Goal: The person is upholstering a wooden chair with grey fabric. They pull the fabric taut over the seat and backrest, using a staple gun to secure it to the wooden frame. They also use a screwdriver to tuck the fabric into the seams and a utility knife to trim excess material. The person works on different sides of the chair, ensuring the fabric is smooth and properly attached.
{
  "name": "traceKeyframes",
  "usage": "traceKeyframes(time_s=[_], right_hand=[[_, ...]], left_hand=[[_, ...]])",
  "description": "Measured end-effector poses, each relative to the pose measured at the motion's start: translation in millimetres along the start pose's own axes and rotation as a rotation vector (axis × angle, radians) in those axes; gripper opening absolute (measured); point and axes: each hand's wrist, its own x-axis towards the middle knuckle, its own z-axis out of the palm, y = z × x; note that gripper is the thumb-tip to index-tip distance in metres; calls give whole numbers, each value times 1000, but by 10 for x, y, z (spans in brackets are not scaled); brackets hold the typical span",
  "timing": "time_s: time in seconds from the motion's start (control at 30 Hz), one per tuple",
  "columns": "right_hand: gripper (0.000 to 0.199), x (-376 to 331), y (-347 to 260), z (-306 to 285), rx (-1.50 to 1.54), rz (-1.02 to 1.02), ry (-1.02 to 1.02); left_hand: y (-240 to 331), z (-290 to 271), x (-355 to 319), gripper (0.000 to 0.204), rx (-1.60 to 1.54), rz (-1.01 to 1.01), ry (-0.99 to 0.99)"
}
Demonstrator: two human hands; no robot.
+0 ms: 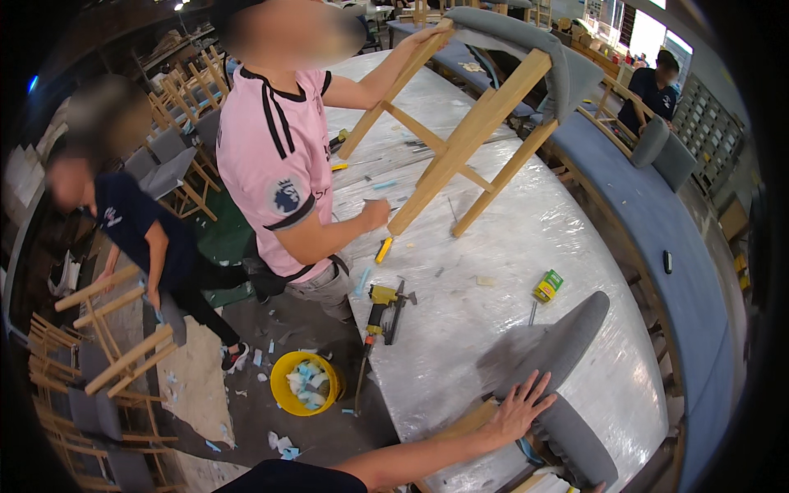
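My left hand lies flat with its fingers spread on a grey upholstered chair, where its two padded parts meet. The chair rests tipped over on a table wrapped in clear film. A piece of its wooden frame shows beside my left wrist. Only a sliver of my right hand shows at the lower edge by the chair's grey pad, and its fingers are mostly hidden. A yellow nail gun with a hose lies left of the chair, and a small green-and-yellow box lies beyond it.
Across the table a person in a pink shirt holds up another grey chair by its wooden leg. A yellow cutter lies near them. A yellow bucket of scraps stands on the floor. Another person handles a chair at left.
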Motion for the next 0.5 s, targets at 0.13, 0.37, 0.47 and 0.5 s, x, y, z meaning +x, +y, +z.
traceKeyframes(time_s=[0.13, 0.37, 0.47, 0.5], right_hand=[[54, 44, 77, 29, -54, 59, -22], [62, 435, 859, 628, 159, 166, -13], [70, 441, 966, 845, 331, 175, 164], [68, 333, 774, 667, 367, 225, 129]], left_hand=[[15, -46, 14, 89, -5, 4, -13], [73, -97, 16, 88, 10, 54, 12], [34, -83, 2, 90, 24, 47, 4], [71, -13, 43, 92, 19, 56, -16]])
